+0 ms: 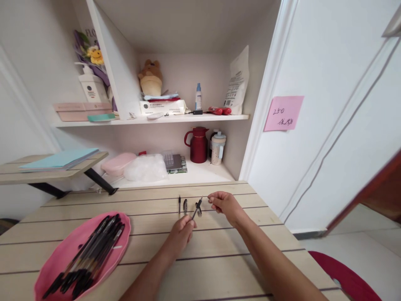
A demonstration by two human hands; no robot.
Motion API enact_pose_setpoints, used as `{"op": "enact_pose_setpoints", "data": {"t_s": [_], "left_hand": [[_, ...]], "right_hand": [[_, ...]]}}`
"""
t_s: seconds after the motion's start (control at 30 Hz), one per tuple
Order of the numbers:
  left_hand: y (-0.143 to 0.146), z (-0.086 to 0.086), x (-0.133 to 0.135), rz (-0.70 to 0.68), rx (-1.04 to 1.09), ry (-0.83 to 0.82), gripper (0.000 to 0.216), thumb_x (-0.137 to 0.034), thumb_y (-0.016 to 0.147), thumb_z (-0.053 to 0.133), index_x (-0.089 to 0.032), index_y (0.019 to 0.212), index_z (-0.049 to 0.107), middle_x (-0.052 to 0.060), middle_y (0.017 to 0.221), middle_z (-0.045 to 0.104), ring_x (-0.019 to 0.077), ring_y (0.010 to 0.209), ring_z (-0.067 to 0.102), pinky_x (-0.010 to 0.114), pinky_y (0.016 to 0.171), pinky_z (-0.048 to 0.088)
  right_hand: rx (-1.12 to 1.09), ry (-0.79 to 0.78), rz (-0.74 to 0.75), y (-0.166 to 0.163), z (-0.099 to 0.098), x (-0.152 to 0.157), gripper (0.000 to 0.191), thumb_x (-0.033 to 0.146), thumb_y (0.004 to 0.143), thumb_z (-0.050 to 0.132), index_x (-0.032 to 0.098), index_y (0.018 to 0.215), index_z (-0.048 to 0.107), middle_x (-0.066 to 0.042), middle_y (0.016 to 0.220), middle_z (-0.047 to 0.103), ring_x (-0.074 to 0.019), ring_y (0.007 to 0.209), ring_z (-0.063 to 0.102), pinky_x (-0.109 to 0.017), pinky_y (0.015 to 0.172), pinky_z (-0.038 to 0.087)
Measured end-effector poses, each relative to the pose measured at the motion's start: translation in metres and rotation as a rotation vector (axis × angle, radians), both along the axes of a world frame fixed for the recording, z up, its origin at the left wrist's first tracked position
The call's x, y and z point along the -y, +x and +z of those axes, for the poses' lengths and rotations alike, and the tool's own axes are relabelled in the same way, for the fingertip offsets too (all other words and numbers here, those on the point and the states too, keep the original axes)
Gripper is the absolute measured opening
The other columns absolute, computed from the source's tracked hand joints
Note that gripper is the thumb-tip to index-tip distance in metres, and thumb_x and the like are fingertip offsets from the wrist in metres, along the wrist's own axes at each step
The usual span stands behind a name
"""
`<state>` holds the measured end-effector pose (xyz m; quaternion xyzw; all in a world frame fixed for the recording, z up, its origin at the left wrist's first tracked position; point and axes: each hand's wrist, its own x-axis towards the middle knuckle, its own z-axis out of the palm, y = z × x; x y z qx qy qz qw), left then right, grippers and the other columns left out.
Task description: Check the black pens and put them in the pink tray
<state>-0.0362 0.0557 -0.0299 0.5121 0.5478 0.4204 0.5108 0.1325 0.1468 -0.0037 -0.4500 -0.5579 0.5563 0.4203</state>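
My left hand (180, 236) is closed on a slim pen (196, 208), whose pointed end slants up to the right. Just right of that tip, my right hand (226, 205) is closed in a pinch; whatever its fingertips hold is too small to make out. Behind the held pen lies a short black pen part (199, 210). To its left on the table are a black pen cap (185, 205) and a thin dark pen piece (179, 204). At the left, a pink tray (124, 246) bears a pile of several black pens (92, 253).
The slatted wooden table (219, 267) meets a white shelf unit (188, 119). On its lower shelf stand a red jug (198, 145), a pale tumbler (218, 148) and a pink box (119, 164). A small raised stand (94, 158) holds a blue folder (61, 159) at the left.
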Motion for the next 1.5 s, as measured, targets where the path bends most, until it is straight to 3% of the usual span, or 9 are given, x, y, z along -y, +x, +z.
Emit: {"op": "enact_pose_setpoints", "data": {"t_s": [0.1,0.2,0.73,0.97,1.13,1.2,1.33,1.5], "left_hand": [[0.004,-0.002,0.001,-0.036,-0.066,0.032,0.027,-0.042,0.074,0.042,-0.017,0.069,0.047,-0.009,0.041,0.034,0.0064,0.039,0.027,0.019,0.042,0.019],[0.005,-0.001,0.002,-0.048,-0.087,0.025,0.025,-0.041,0.075,0.040,-0.017,0.068,0.046,-0.010,0.040,0.033,0.0065,0.037,0.026,0.020,0.042,0.018],[0.008,0.001,0.003,-0.026,-0.117,0.034,0.023,-0.038,0.075,0.039,-0.017,0.068,0.045,-0.009,0.041,0.033,0.0070,0.038,0.028,0.020,0.043,0.020],[0.008,0.003,0.005,-0.036,-0.168,0.072,0.018,-0.033,0.075,0.039,-0.019,0.065,0.044,-0.008,0.044,0.033,0.0083,0.041,0.028,0.021,0.044,0.020],[0.007,0.004,0.005,-0.039,-0.202,0.087,0.017,-0.032,0.075,0.039,-0.019,0.065,0.045,-0.007,0.046,0.034,0.0089,0.044,0.029,0.021,0.046,0.021],[0.007,0.004,0.005,-0.041,-0.208,0.081,0.018,-0.033,0.075,0.039,-0.019,0.065,0.045,-0.007,0.046,0.034,0.0090,0.044,0.029,0.021,0.046,0.021],[0.007,0.002,0.004,-0.039,-0.208,0.081,0.018,-0.032,0.075,0.038,-0.019,0.064,0.044,-0.007,0.045,0.034,0.0090,0.044,0.030,0.021,0.046,0.021],[0.007,0.001,0.004,-0.031,-0.198,0.082,0.017,-0.031,0.076,0.038,-0.019,0.065,0.044,-0.008,0.044,0.033,0.0085,0.042,0.028,0.021,0.045,0.019]], "right_hand": [[-0.247,-0.059,-0.043,-0.004,0.003,0.002,0.020,0.028,0.061,0.063,0.015,0.075,0.057,-0.002,0.069,0.060,-0.0050,0.046,0.044,-0.018,0.040,0.027],[-0.318,-0.063,-0.048,-0.007,0.005,0.004,0.024,0.029,0.058,0.066,0.014,0.074,0.058,-0.002,0.070,0.059,-0.0032,0.044,0.041,-0.018,0.039,0.025],[-0.166,-0.072,0.086,-0.012,-0.002,0.008,0.029,0.033,0.056,0.068,0.015,0.077,0.061,0.005,0.052,0.050,-0.0044,0.042,0.040,-0.018,0.038,0.023],[-0.116,-0.138,0.063,-0.012,-0.005,0.010,0.032,0.038,0.054,0.070,0.017,0.056,0.046,0.007,0.041,0.042,-0.0040,0.038,0.035,-0.018,0.037,0.019],[-0.156,-0.127,0.137,-0.009,-0.002,0.010,0.031,0.044,0.060,0.064,0.016,0.069,0.056,0.002,0.059,0.055,-0.0047,0.044,0.043,-0.018,0.038,0.022],[-0.185,-0.112,0.127,-0.009,-0.002,0.010,0.031,0.043,0.060,0.065,0.015,0.072,0.058,0.003,0.057,0.053,-0.0041,0.042,0.041,-0.018,0.038,0.022],[-0.128,-0.077,0.046,-0.012,-0.005,0.009,0.031,0.042,0.059,0.066,0.015,0.059,0.052,0.006,0.046,0.045,-0.0039,0.039,0.036,-0.019,0.038,0.021],[-0.188,-0.078,0.131,-0.013,-0.005,0.011,0.030,0.041,0.058,0.067,0.015,0.070,0.057,0.004,0.054,0.051,-0.0042,0.043,0.040,-0.018,0.039,0.023]]}}
